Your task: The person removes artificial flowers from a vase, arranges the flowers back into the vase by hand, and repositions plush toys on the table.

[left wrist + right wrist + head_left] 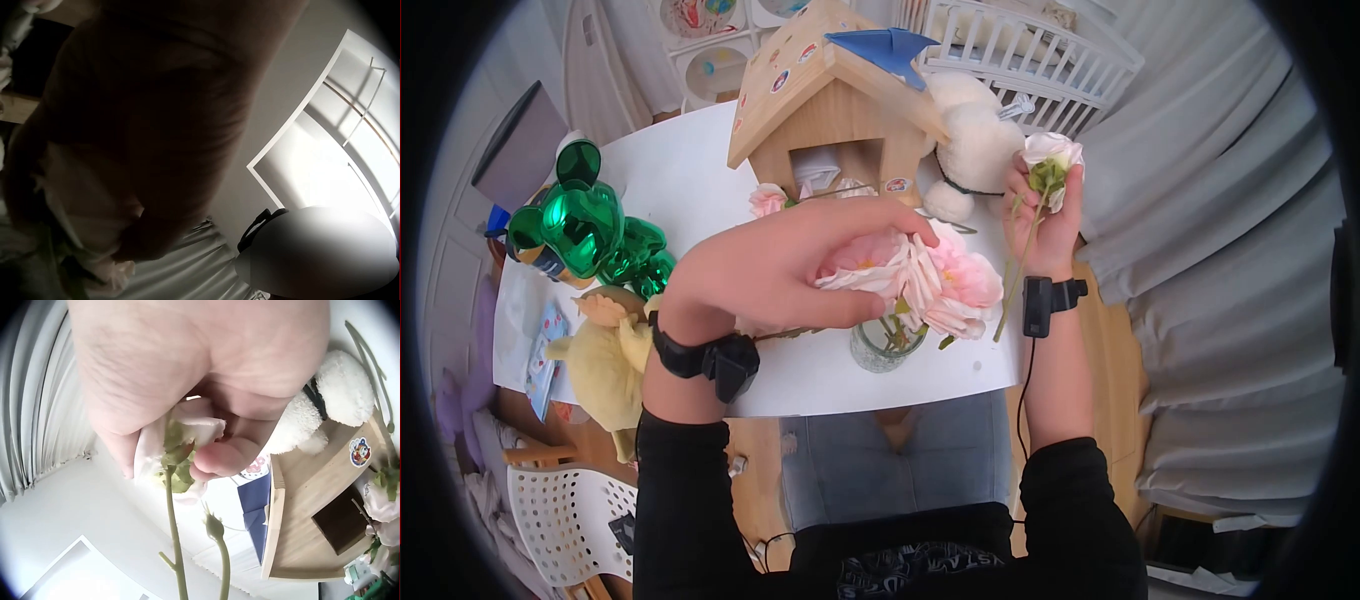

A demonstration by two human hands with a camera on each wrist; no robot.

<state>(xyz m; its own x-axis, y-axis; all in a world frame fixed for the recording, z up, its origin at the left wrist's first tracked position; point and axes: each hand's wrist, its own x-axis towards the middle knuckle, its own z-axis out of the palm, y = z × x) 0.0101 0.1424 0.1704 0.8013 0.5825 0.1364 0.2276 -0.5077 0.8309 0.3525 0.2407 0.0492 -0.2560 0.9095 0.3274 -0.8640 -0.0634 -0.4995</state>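
Observation:
My left hand [775,262] reaches across the table from the left, its thumb and fingers curled round the pink roses [960,285]. Under these blooms stands a clear glass vase [885,345] with green stems inside. Dark in the left wrist view, the hand shows a pale bloom [94,194] between its fingers. On the right, my raised right hand [1055,232] holds a pale pink rose [1055,152] just below the bloom. The right wrist view shows this rose's green stem [175,531] hanging free, with a bud [214,526] beside it.
Behind the vase stands a wooden house [840,120] with a blue paper piece [885,50] on its roof. A white plush toy [975,140] leans beside it. At left are a shiny green bear figure [585,225] and a yellow plush toy [605,360] on the white table [820,390].

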